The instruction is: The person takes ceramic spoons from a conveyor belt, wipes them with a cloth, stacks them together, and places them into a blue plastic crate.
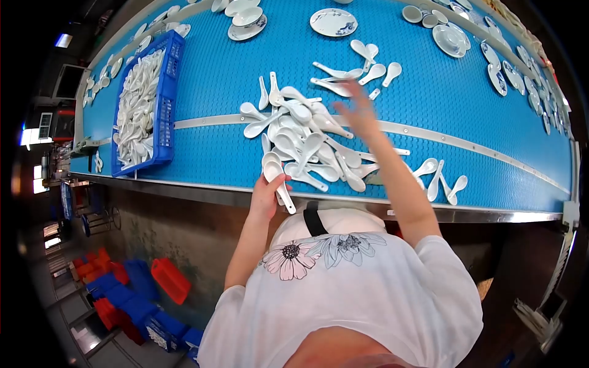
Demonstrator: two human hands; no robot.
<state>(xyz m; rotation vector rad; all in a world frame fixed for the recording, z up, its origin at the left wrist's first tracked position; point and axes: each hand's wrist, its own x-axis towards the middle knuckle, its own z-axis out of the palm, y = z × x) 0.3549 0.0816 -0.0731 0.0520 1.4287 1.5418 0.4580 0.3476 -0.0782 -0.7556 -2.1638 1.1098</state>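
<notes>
The left hand [265,197] pinches stacked spoons [274,172], partly hiding them; the blurred right hand [362,114] is spread, its contact unclear.

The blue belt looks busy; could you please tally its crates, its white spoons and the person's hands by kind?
Blue crate: 1
Hands: 2, left hand, right hand
White spoons: over 20, too overlapped to count exactly
Total: over 23

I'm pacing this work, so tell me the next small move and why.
Probably close the right hand on the spoon beside it: that hand looks open and empty, though blurred, while the left hand holds at least one other spoon.
</notes>
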